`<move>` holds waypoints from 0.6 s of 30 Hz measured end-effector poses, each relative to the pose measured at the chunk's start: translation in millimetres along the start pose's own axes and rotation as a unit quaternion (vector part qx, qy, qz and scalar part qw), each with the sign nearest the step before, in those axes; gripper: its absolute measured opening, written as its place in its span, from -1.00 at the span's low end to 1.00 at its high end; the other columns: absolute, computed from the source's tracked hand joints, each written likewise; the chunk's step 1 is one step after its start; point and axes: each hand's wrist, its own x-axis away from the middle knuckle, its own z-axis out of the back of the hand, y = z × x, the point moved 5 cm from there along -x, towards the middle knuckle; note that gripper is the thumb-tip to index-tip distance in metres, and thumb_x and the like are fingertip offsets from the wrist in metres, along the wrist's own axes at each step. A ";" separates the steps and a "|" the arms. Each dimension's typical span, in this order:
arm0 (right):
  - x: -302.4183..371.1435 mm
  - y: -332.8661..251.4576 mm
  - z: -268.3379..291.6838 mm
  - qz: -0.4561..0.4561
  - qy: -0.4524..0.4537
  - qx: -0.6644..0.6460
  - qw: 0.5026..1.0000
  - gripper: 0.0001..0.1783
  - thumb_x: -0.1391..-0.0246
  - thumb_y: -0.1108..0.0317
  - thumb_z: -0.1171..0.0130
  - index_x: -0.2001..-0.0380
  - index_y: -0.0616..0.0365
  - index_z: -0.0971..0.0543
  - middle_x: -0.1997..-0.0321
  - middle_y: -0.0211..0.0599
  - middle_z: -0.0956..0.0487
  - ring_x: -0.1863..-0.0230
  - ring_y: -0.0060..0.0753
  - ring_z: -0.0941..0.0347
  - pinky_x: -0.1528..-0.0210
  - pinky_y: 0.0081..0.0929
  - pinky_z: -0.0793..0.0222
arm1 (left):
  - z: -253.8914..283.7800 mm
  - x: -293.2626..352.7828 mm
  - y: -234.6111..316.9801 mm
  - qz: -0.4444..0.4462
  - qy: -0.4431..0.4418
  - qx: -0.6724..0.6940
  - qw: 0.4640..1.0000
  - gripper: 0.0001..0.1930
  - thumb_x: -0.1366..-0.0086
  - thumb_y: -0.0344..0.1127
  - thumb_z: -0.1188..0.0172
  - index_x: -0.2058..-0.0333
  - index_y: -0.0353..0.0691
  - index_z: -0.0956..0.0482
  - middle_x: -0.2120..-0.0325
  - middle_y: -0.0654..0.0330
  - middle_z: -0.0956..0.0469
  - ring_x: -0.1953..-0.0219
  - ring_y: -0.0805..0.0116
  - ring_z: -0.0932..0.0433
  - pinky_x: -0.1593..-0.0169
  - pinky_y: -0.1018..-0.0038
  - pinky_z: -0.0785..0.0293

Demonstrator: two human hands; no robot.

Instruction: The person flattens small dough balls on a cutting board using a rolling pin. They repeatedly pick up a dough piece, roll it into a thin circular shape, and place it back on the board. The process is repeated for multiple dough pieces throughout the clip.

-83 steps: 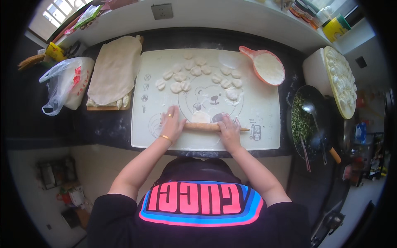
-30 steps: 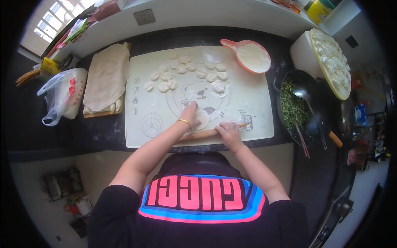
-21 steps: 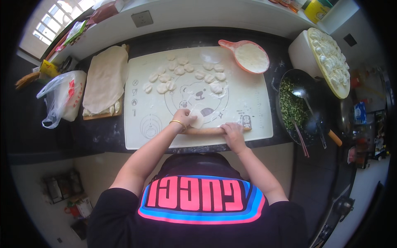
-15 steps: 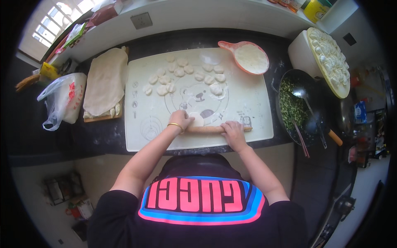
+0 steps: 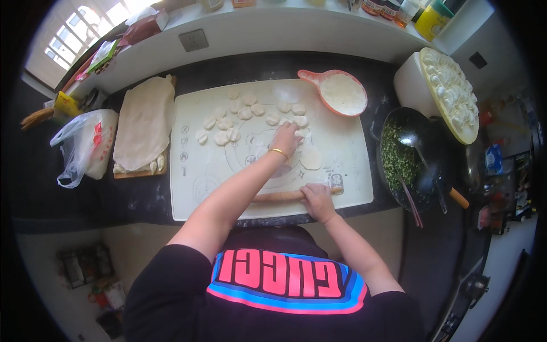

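Observation:
My left hand (image 5: pixel 286 140), with a gold bangle at the wrist, reaches over the pale mat (image 5: pixel 196 125). Its bent fingers close on a small dough piece (image 5: pixel 302 134), mostly hidden beneath them. Just to the right lies a thin, round dough wrapper (image 5: pixel 311 158). Near the mat's front edge my right hand (image 5: pixel 318 202) is wrapped round the right part of a wooden rolling pin (image 5: pixel 279 196); the pin's left end is behind my left forearm. Several flattened dough pieces (image 5: pixel 245 113) are scattered on the far half of the mat.
A pink scoop of flour (image 5: pixel 343 94) stands at the mat's far right corner. Farther right are a wok of chopped green filling (image 5: pixel 399 154) and a tray of dumplings (image 5: pixel 450 85). Left are a dough-sheet-covered board (image 5: pixel 145 122) and a plastic bag (image 5: pixel 88 142).
My left hand has left the rolling pin and moved forward and right to the dough pieces. The wrapper now lies farther right. The pin has shifted toward me, with my right hand still on it.

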 end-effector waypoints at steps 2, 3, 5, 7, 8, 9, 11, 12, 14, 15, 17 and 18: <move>2.1 -1.4 -0.2 -0.001 0.002 -0.002 1.000 -0.52 0.23 0.39 -0.25 0.12 0.03 -0.43 0.12 -0.32 -0.43 0.05 -0.20 -0.34 -0.01 -0.20 -0.14 | -18.5 -8.4 -7.9 -0.027 -0.059 -0.087 0.994 -0.80 -0.02 -0.34 -0.24 0.34 -0.24 -0.53 0.26 0.01 -0.48 0.16 0.01 -0.45 0.10 0.23 -0.39; 3.5 0.6 -2.0 -0.002 0.005 -0.001 1.000 -0.52 0.23 0.39 -0.25 0.12 0.03 -0.43 0.12 -0.32 -0.43 0.05 -0.20 -0.34 -0.01 -0.20 -0.14 | -21.3 -13.7 -6.9 0.003 -0.113 -0.109 0.987 -0.82 -0.02 -0.36 -0.22 0.35 -0.23 -0.53 0.26 0.01 -0.48 0.16 0.00 -0.45 0.09 0.23 -0.40; 2.2 2.4 -2.1 0.001 0.013 0.000 1.000 -0.51 0.23 0.38 -0.26 0.12 0.03 -0.43 0.11 -0.32 -0.43 0.05 -0.21 -0.34 -0.02 -0.20 -0.14 | -11.9 -18.9 -1.3 0.068 -0.218 -0.155 0.961 -0.84 -0.01 -0.39 -0.19 0.37 -0.21 -0.53 0.27 0.01 -0.48 0.17 0.00 -0.45 0.08 0.24 -0.40; 3.7 1.8 -1.5 0.004 0.021 0.001 1.000 -0.50 0.23 0.38 -0.26 0.11 0.02 -0.43 0.11 -0.32 -0.43 0.04 -0.21 -0.33 -0.03 -0.20 -0.13 | 5.3 -10.0 -3.9 0.001 -0.209 -0.171 0.963 -0.85 -0.01 -0.38 -0.17 0.38 -0.19 -0.53 0.28 0.03 -0.48 0.15 0.01 -0.44 0.07 0.25 -0.40; 5.0 2.3 -1.0 0.000 0.019 0.001 1.000 -0.50 0.24 0.38 -0.27 0.11 0.02 -0.43 0.11 -0.32 -0.43 0.04 -0.21 -0.33 -0.03 -0.19 -0.13 | 15.5 -0.9 -9.0 -0.032 -0.204 -0.179 0.962 -0.86 0.00 -0.38 -0.16 0.39 -0.18 -0.53 0.29 0.04 -0.48 0.14 0.01 -0.44 0.07 0.25 -0.40; 4.6 1.3 0.0 -0.003 0.017 0.000 1.000 -0.50 0.24 0.38 -0.27 0.11 0.02 -0.43 0.11 -0.32 -0.43 0.04 -0.22 -0.33 -0.03 -0.19 -0.13 | 25.8 14.6 -14.6 -0.078 -0.230 -0.186 0.952 -0.82 -0.02 -0.35 -0.15 0.34 -0.19 -0.54 0.23 0.06 -0.49 0.08 0.03 -0.43 0.02 0.26 -0.40; 3.0 0.0 -0.7 -0.005 0.022 0.000 1.000 -0.49 0.25 0.37 -0.28 0.11 0.02 -0.43 0.11 -0.33 -0.43 0.04 -0.22 -0.33 -0.04 -0.19 -0.13 | 44.4 56.0 -24.0 -0.186 -0.256 -0.244 0.917 -0.68 -0.06 -0.28 -0.14 0.19 -0.27 -0.51 0.07 0.06 -0.45 -0.05 0.05 -0.38 -0.10 0.27 -0.35; 3.5 -0.6 -1.5 -0.001 0.025 0.000 1.000 -0.49 0.25 0.37 -0.28 0.11 0.02 -0.43 0.12 -0.33 -0.43 0.04 -0.22 -0.33 -0.04 -0.19 -0.13 | 49.6 80.2 -27.7 -0.243 -0.254 -0.293 0.889 -0.58 -0.09 -0.23 -0.13 0.08 -0.32 -0.48 -0.03 0.03 -0.41 -0.14 0.05 -0.33 -0.17 0.27 -0.29; 3.3 -0.5 -3.0 0.002 0.028 0.001 1.000 -0.49 0.26 0.37 -0.28 0.11 0.01 -0.43 0.12 -0.33 -0.43 0.04 -0.22 -0.34 -0.03 -0.19 -0.13 | 56.2 112.5 -33.8 -0.217 -0.280 -0.263 0.898 -0.45 -0.15 -0.19 -0.10 -0.06 -0.40 -0.31 -0.17 -0.04 -0.23 -0.24 0.02 -0.18 -0.26 0.23 -0.15; 3.3 -1.3 -2.4 0.003 0.026 0.001 1.000 -0.49 0.26 0.36 -0.28 0.11 0.01 -0.43 0.13 -0.34 -0.43 0.05 -0.23 -0.34 -0.03 -0.19 -0.13 | 61.3 119.3 -31.4 -0.203 -0.292 -0.246 0.902 -0.39 -0.18 -0.17 -0.09 -0.13 -0.44 -0.23 -0.23 -0.08 -0.14 -0.29 0.01 -0.10 -0.30 0.22 -0.07; 2.8 -1.8 -2.5 0.004 0.021 0.005 1.000 -0.49 0.26 0.36 -0.29 0.12 0.01 -0.43 0.13 -0.34 -0.44 0.06 -0.24 -0.34 -0.03 -0.19 -0.13 | 59.9 121.0 -25.2 -0.137 -0.320 -0.212 0.913 -0.35 -0.24 -0.15 -0.05 -0.18 -0.45 -0.13 -0.26 -0.15 -0.03 -0.32 -0.02 0.00 -0.33 0.18 0.03; 0.7 -1.2 -0.8 0.008 0.017 0.011 1.000 -0.49 0.26 0.36 -0.29 0.12 0.01 -0.44 0.14 -0.35 -0.44 0.06 -0.24 -0.34 -0.03 -0.20 -0.13 | 60.7 120.1 -17.7 -0.103 -0.330 -0.194 0.918 -0.33 -0.26 -0.14 -0.03 -0.21 -0.45 -0.07 -0.27 -0.18 0.03 -0.34 -0.04 0.06 -0.35 0.17 0.08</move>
